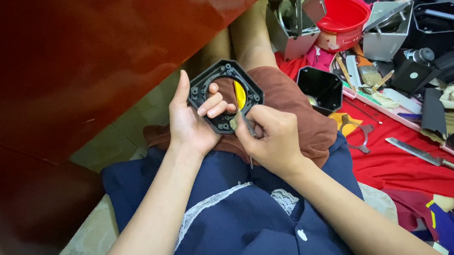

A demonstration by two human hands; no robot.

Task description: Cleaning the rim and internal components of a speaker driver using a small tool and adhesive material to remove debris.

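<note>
Nearest: navy garment (238,223) across lap, brown cloth (292,103) over knee. Left hand (192,120) gripping black octagonal frame (225,96) at centre, fingers curled through opening, yellow piece (240,94) inside. Right hand (274,139) pinched shut on thin metal tool (245,124), tip touching frame's lower edge. At 3 o'clock, red cloth (407,161) on floor, knife (433,160) on it. At 1 o'clock, red bowl (345,17), grey and black housings. At 10 o'clock, glossy red panel (60,61).
</note>
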